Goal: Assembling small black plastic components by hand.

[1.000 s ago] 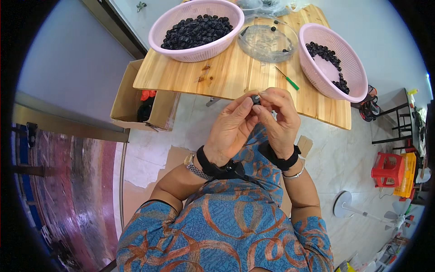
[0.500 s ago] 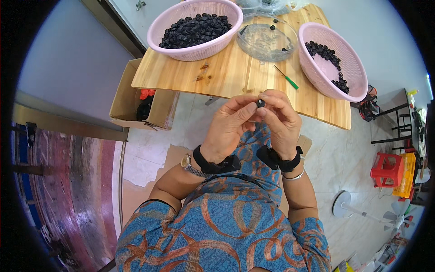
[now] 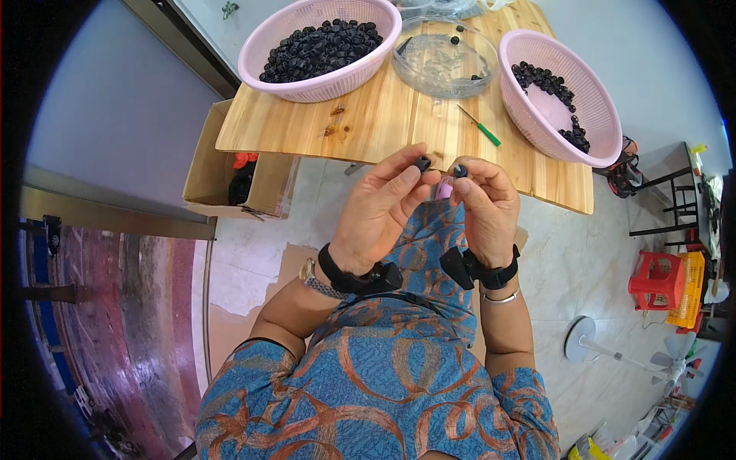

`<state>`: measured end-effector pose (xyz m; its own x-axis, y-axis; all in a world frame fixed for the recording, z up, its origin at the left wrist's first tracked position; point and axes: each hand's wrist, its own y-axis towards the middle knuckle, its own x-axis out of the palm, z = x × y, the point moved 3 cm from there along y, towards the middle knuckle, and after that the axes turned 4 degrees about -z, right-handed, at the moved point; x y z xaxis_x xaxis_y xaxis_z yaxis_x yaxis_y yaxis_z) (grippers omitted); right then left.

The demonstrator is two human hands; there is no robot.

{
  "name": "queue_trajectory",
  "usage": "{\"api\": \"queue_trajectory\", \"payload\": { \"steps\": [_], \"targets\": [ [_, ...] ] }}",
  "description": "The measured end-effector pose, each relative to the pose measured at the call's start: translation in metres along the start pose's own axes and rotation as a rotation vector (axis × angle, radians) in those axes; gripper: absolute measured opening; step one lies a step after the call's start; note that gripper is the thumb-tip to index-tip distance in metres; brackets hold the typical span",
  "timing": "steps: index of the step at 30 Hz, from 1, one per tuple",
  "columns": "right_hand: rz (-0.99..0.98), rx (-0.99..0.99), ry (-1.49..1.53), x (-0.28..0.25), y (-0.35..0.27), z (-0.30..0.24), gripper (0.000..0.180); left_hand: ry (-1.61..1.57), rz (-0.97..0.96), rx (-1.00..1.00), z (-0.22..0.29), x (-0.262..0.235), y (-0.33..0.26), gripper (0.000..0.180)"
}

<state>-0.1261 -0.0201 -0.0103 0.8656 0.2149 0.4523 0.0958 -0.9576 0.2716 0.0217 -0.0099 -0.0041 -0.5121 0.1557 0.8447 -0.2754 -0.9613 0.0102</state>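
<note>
Between the thumb and forefinger of my left hand [image 3: 381, 203] is a small black cap-like piece [image 3: 422, 163]. A short way to its right, my right hand [image 3: 486, 199] pinches a small round black part [image 3: 460, 171] with a pale pin-like bit showing in it. The two pieces are apart, held up in front of the near edge of the wooden table [image 3: 307, 126]. On the table a thin green-handled screwdriver [image 3: 487, 135] lies beyond my right hand. The exact kind of the black pieces is too small to tell.
A pink basket [image 3: 322, 90] heaped with black pieces stands at the far left. Another pink basket [image 3: 529, 119] at the right holds fewer. Between them sits a round clear tray [image 3: 445, 88] with small bits. An open cardboard box [image 3: 203, 172] stands below the table's left end.
My hands have moved apart. Half a second ago they met at one small black part; now each holds a separate black piece.
</note>
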Motion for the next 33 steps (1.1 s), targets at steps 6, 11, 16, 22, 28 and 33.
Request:
{"api": "queue_trajectory", "payload": {
  "steps": [6, 11, 16, 22, 28, 33],
  "targets": [
    [-0.040, -0.046, -0.188, 0.010, 0.000, -0.012, 0.024, -0.035, -0.005, -0.048, -0.002, -0.002, 0.002, 0.028],
    [-0.098, -0.165, -0.353, 0.016, 0.000, -0.013, 0.023, -0.034, -0.101, -0.042, -0.004, -0.007, 0.002, 0.030],
    [-0.076, -0.236, -0.541, 0.022, -0.001, -0.017, 0.021, -0.025, -0.048, -0.029, -0.004, -0.004, 0.001, 0.027],
    [-0.039, -0.231, -0.554, 0.023, -0.004, -0.018, 0.019, -0.015, -0.072, 0.002, -0.006, -0.007, 0.001, 0.022],
    [-0.029, -0.234, -0.623, 0.023, -0.007, -0.023, 0.018, -0.004, -0.067, -0.008, -0.007, -0.008, 0.003, 0.023],
    [-0.032, -0.229, -0.670, 0.027, -0.006, -0.030, 0.017, -0.030, -0.059, -0.038, -0.008, -0.007, 0.002, 0.026]
  ]
}}
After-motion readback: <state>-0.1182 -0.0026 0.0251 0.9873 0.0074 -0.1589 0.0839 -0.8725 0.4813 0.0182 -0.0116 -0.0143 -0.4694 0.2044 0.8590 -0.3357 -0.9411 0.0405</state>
